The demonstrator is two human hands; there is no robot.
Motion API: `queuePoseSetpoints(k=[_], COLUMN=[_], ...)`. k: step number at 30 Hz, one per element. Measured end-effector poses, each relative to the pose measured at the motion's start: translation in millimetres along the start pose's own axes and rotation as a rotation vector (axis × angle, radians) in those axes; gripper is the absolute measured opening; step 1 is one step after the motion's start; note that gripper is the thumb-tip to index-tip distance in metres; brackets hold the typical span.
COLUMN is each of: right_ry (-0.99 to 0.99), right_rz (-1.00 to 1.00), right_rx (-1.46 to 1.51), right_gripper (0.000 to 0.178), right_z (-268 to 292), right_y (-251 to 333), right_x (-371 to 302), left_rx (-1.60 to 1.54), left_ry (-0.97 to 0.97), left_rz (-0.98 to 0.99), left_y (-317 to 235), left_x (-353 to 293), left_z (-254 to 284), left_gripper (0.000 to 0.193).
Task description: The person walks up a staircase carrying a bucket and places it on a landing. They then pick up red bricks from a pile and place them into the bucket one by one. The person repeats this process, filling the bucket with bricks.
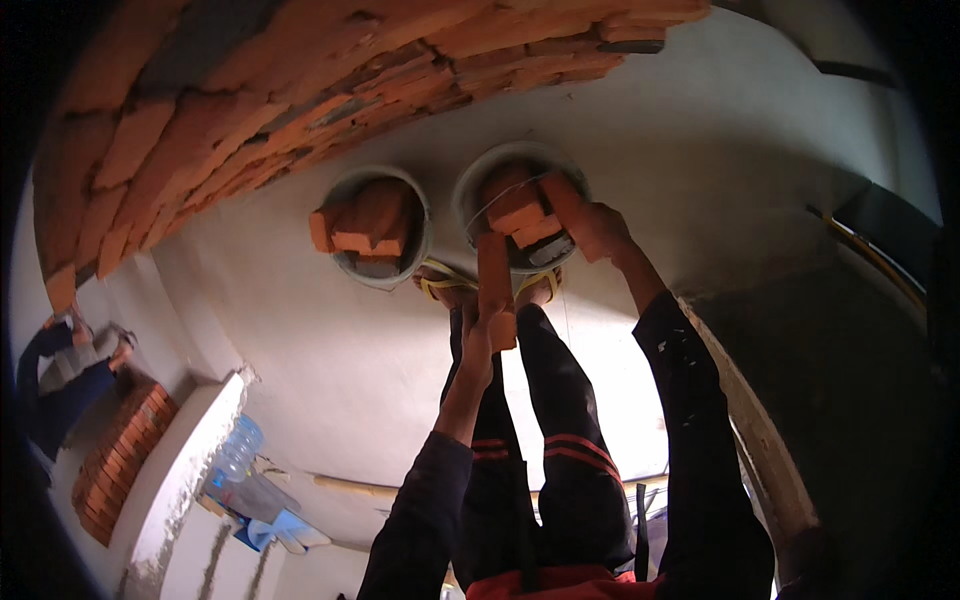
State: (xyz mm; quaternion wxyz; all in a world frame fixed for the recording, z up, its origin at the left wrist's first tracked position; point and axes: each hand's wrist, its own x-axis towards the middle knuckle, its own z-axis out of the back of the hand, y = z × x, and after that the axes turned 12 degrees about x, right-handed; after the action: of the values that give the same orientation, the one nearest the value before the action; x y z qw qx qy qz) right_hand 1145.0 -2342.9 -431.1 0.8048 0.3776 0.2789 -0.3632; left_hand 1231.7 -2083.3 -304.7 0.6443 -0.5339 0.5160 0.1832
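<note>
My left hand [478, 340] is closed round an orange brick [494, 268], which stands lengthwise in front of my legs, its far end at the near rim of the right bucket [463, 205]. Part of that brick is hidden by my fingers. My right hand [603, 232] grips another brick [564, 198] at the right rim of the same bucket, tilted inward. Several bricks [514, 205] lie inside this bucket, under its thin wire handle [505, 190]. Beside it on the left, a second bucket [425, 222] holds several bricks [378, 215], one poking over its left side.
A big stack of bricks [250, 90] rises along the far left. At the left edge, a co-worker's arms [75, 385] reach near another brick stack [125, 460]. Clear plastic bottles [238, 450] lie beyond a white ledge [185, 470]. My sandalled feet [540, 288] stand close behind the buckets.
</note>
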Motion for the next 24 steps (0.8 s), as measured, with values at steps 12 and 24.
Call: queuePoseSetpoints(k=[12, 24], right_ry=[-0.417, -1.093], right_rz=[-0.23, -0.071], right_rx=[0.45, 0.578], right_gripper=[0.042, 0.039], right_z=[-11, -27], right_y=[57, 49], right_x=[-12, 21], left_rx=[-0.346, -0.19], left_ry=[-0.034, -0.026], left_rz=[0.068, -0.033], left_y=[22, 38], left_x=[13, 11], left_z=[3, 4], left_gripper=[0.042, 0.043])
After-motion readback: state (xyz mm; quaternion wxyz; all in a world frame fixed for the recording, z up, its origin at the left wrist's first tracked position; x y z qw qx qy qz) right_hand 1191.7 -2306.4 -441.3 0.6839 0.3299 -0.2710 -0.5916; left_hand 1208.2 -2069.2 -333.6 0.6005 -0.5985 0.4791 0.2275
